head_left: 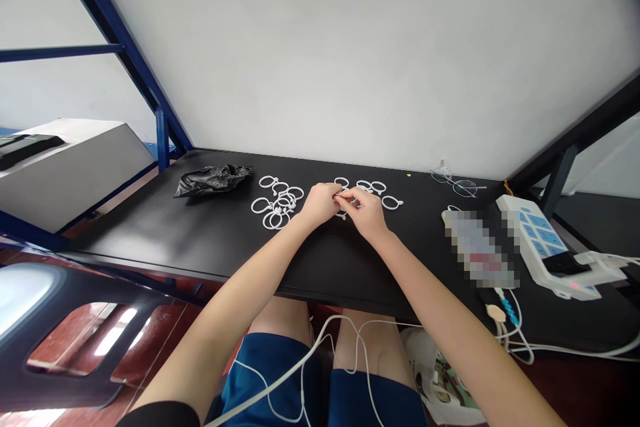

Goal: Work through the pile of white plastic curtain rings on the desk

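Note:
My left hand [320, 205] and my right hand [364, 209] meet over the middle of the black table [210, 240], fingertips pinched together on a small white plastic ring [342, 197]. A pile of several white rings [278, 203] lies just left of my left hand. More loose white rings [376, 188] lie behind and to the right of my right hand. Both hands are closed in a pinch.
A crumpled black plastic bag [213, 179] lies at the back left. Eyeglasses [456, 181] rest at the back right. A white power strip [543, 240] with cables and a blurred-out object [480, 250] sit at the right. A blue metal frame [150, 93] stands left.

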Tool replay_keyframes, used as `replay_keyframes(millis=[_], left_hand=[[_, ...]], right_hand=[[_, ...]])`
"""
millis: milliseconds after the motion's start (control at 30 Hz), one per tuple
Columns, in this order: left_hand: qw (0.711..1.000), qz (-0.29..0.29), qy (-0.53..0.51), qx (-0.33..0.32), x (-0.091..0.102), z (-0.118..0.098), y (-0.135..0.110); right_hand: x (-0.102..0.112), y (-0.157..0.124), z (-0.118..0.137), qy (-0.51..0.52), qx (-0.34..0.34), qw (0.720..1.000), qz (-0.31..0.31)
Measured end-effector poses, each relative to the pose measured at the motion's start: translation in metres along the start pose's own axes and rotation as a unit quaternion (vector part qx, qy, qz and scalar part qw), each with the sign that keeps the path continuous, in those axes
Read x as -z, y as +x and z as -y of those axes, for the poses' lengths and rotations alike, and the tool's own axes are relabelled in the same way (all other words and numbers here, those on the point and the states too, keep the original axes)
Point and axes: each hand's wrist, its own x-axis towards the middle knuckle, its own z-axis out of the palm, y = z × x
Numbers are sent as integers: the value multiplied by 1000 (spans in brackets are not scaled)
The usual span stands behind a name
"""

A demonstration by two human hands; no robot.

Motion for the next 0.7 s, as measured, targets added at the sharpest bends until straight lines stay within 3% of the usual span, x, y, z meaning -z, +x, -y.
replay_keyframes(millis=[700], left_hand=[[999,32,-37,17,3,-3,2]], right_hand=[[-2,-1,4,-6,29,999,-13]])
